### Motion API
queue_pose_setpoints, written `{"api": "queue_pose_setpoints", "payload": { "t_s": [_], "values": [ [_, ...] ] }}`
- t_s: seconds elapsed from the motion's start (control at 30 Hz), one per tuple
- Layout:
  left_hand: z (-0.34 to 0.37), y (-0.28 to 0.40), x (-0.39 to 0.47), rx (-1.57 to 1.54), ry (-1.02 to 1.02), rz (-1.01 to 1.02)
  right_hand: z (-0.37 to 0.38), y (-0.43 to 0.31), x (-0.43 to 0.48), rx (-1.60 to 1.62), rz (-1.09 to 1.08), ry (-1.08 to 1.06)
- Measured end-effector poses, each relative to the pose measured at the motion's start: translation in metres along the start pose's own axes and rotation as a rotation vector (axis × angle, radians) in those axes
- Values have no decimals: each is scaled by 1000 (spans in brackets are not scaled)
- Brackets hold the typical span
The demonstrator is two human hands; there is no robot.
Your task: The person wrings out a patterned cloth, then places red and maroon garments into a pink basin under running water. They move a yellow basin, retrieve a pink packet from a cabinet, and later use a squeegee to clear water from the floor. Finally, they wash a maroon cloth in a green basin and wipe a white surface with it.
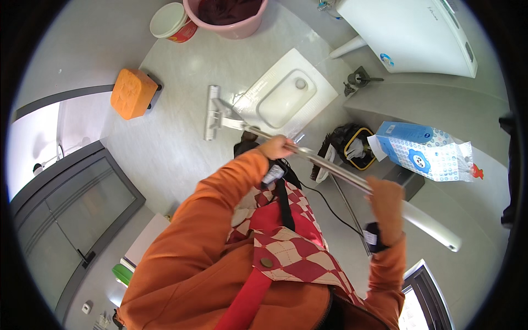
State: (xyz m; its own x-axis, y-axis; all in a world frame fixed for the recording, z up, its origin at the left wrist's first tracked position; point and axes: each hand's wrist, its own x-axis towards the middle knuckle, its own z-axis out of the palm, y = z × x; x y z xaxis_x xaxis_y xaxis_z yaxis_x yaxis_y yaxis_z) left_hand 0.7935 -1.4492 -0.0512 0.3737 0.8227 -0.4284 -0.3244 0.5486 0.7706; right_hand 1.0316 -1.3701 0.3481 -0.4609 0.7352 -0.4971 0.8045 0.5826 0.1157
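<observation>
A metal mop pole (334,168) runs slantwise across the view, with a white handle grip (433,228) at its lower right end. My left hand (275,147) is closed around the middle of the pole. Higher on the pole, close to the white grip, my right hand (385,202) is wrapped around it and slightly blurred. At the far end, the narrow pale mop head (212,113) is at the grey floor (177,95), left of a white squat toilet (270,105). Both wrists wear black bands with white labels.
An orange tufted stool (130,94) on casters stands left, near a grey-framed door (78,218). A pink basin (233,31) holds dark cloth beside a white bucket (168,20). Right are a black-lined bin (365,159), a broom (321,167), a toilet brush (361,77) and a blue-white package (425,150).
</observation>
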Motion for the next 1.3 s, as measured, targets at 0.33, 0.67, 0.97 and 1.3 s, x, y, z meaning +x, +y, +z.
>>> {"api": "queue_pose_setpoints", "payload": {
  "t_s": [0.33, 0.67, 0.97, 1.3],
  "values": [
    [220, 180, 85, -1356, 45, -543, -156, 59, -79, -464, 291, 17],
    [211, 226, 28, -1069, -309, -570, -222, -35, -108, -617, 443, -25],
    [-138, 278, -55, -915, -155, -145, -198, 35, -99, -515, 425, -121],
    [-344, 256, -293, -977, 140, 326, -120, 121, -134, -461, 540, -288]
  ]
}}
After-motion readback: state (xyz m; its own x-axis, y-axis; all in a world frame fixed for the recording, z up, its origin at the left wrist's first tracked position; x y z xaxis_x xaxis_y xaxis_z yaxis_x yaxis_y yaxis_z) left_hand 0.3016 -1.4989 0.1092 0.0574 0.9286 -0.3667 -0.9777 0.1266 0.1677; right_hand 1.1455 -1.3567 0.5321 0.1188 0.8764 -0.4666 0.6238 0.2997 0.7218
